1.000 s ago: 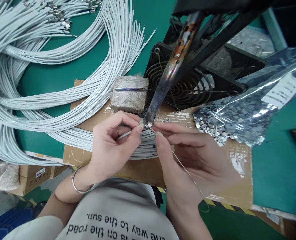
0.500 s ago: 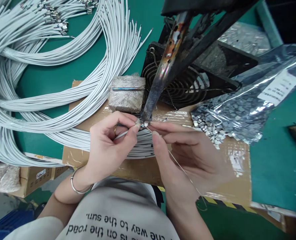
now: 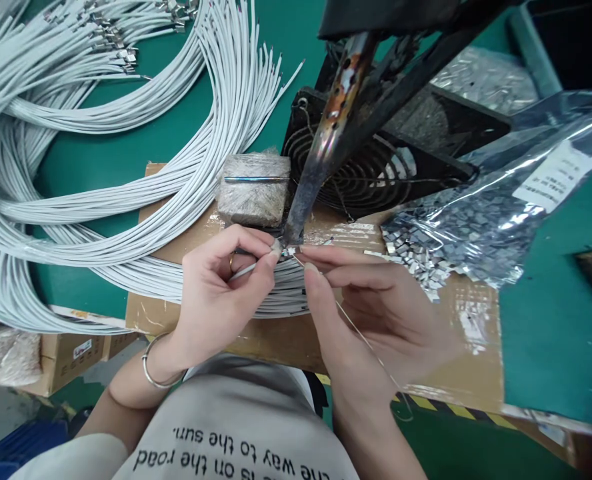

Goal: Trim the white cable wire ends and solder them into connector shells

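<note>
My left hand (image 3: 221, 287) is closed in a pinch on a white wire (image 3: 243, 272), whose end lies at its fingertips. Opposite it, my right hand (image 3: 366, 320) pinches a thin strand of solder wire (image 3: 359, 331) that trails down across the palm toward the wrist. Between the two sets of fingertips is a small shiny piece (image 3: 288, 253), too small to make out well. Just above it ends the slanted metal barrel of a soldering iron (image 3: 316, 157), its tip partly hidden near my fingers.
Bundles of white wires (image 3: 126, 200) cover the left side. A plastic-wrapped block (image 3: 253, 200) with a thin metal rod stands beside the iron. Behind are a black fan (image 3: 371, 167) and a clear bag (image 3: 546, 180) spilling small metal plates (image 3: 421, 257). Cardboard (image 3: 476, 360) lies underneath.
</note>
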The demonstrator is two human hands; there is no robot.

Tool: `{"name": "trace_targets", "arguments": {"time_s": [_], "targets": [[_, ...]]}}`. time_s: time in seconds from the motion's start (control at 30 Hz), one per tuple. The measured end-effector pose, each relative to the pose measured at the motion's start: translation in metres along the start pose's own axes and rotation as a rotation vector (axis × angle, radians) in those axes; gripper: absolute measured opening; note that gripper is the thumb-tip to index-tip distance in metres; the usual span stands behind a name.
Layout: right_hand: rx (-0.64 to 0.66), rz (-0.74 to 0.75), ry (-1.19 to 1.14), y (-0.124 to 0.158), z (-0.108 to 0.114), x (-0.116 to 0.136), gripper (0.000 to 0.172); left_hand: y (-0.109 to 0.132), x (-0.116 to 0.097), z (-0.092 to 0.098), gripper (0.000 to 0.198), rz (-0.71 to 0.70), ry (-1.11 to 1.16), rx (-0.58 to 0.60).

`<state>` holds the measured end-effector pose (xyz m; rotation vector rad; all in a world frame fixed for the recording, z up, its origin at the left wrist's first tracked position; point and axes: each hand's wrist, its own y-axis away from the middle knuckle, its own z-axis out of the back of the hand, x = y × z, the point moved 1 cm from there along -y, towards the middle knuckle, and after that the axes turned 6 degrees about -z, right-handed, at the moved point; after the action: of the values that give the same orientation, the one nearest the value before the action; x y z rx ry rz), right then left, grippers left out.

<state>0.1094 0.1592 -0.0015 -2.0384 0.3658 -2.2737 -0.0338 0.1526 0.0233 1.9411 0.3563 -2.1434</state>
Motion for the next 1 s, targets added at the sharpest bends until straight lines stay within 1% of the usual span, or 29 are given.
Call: {"name": "trace_targets", "arguments": {"time_s": [0.1, 0.2, 0.27, 0.3, 0.37, 0.4, 0.43, 0.47, 0.5, 0.53, 0.57, 0.63, 0.67, 0.7, 0.77, 0.87, 0.97, 1.0], "targets": [[0.014, 0.009, -0.013, 0.002, 0.001, 0.001, 0.018, 0.002, 0.000, 0.000, 0.015, 0.005, 0.016, 0.011], [0.025, -0.016, -0.049, 0.003, 0.003, 0.000, 0.017, 0.008, 0.001, 0.000, 0.014, 0.029, 0.036, 0.041], [-0.062, -0.008, -0.087, 0.000, 0.009, -0.004, 0.014, 0.015, 0.003, 0.001, 0.014, 0.033, 0.020, 0.070], [-0.142, 0.007, -0.101, -0.002, 0.015, -0.006, 0.014, 0.020, 0.004, 0.003, 0.014, 0.028, -0.001, 0.086], [-0.312, 0.024, -0.115, -0.007, 0.034, -0.015, 0.014, 0.029, 0.006, 0.008, 0.013, -0.001, -0.059, 0.135], [-0.385, 0.011, -0.123, -0.009, 0.047, -0.020, 0.020, 0.033, 0.007, 0.011, 0.011, -0.023, -0.094, 0.180], [-0.413, -0.017, -0.154, -0.011, 0.061, -0.026, 0.030, 0.037, 0.006, 0.014, 0.010, -0.066, -0.129, 0.251], [-0.341, -0.108, -0.192, -0.013, 0.076, -0.032, 0.041, 0.041, 0.006, 0.017, 0.010, -0.129, -0.171, 0.349], [-0.321, -0.142, -0.211, -0.013, 0.091, -0.038, 0.049, 0.045, 0.005, 0.021, 0.011, -0.208, -0.233, 0.446], [-0.338, -0.153, -0.197, -0.013, 0.105, -0.043, 0.051, 0.049, 0.005, 0.024, 0.012, -0.304, -0.309, 0.535], [-0.310, -0.198, -0.176, -0.012, 0.117, -0.048, 0.051, 0.053, 0.006, 0.028, 0.013, -0.353, -0.388, 0.613], [-0.306, -0.207, -0.148, -0.009, 0.133, -0.056, 0.051, 0.059, 0.011, 0.035, 0.016, -0.394, -0.472, 0.675], [-0.306, -0.204, -0.132, -0.007, 0.136, -0.059, 0.053, 0.062, 0.015, 0.038, 0.018, -0.404, -0.481, 0.664], [-0.327, -0.180, -0.116, -0.005, 0.137, -0.061, 0.056, 0.065, 0.020, 0.040, 0.021, -0.442, -0.507, 0.617], [-0.345, -0.155, -0.068, -0.003, 0.134, -0.063, 0.060, 0.069, 0.030, 0.044, 0.028, -0.573, -0.655, 0.487], [-0.390, -0.175, -0.023, -0.001, 0.122, -0.061, 0.063, 0.071, 0.039, 0.045, 0.023, -0.752, -0.858, 0.390], [-0.460, -0.204, -0.015, 0.000, 0.114, -0.057, 0.066, 0.069, 0.039, 0.044, 0.015, -0.835, -0.953, 0.327], [-0.465, -0.205, -0.014, 0.000, 0.113, -0.056, 0.066, 0.069, 0.038, 0.044, 0.014, -0.851, -0.965, 0.318]]}}
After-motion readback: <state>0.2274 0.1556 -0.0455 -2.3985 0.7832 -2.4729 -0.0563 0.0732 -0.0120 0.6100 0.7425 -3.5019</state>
